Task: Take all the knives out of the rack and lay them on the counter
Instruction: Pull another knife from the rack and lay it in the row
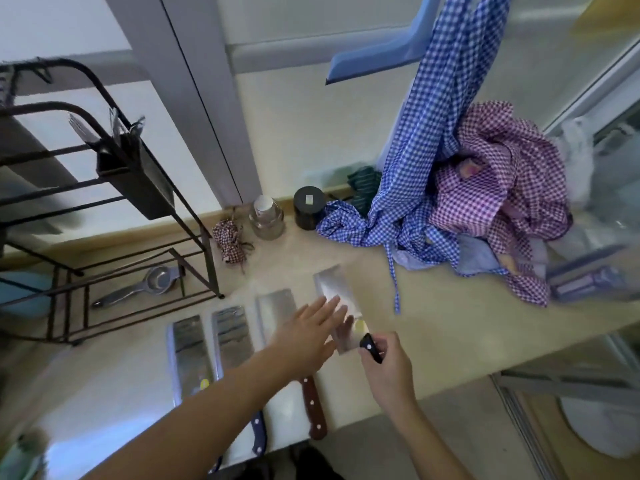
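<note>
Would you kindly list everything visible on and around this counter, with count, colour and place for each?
cleavers: four, steel blades, side by side on the counter's near edge; the rightmost one is held by its black handle
counter: one, beige, across the middle
rack: one, dark metal, left end of the counter
strainer: one, metal, on the rack's bottom shelf
glass jar: one, clear, against the wall
black canister: one, beside the jar
checked cloths: a pile, blue and purple, right part of the counter
small checked cloth: one, red, beside the rack
left hand: open, flat over the blades
right hand: closed on the black handle
</note>
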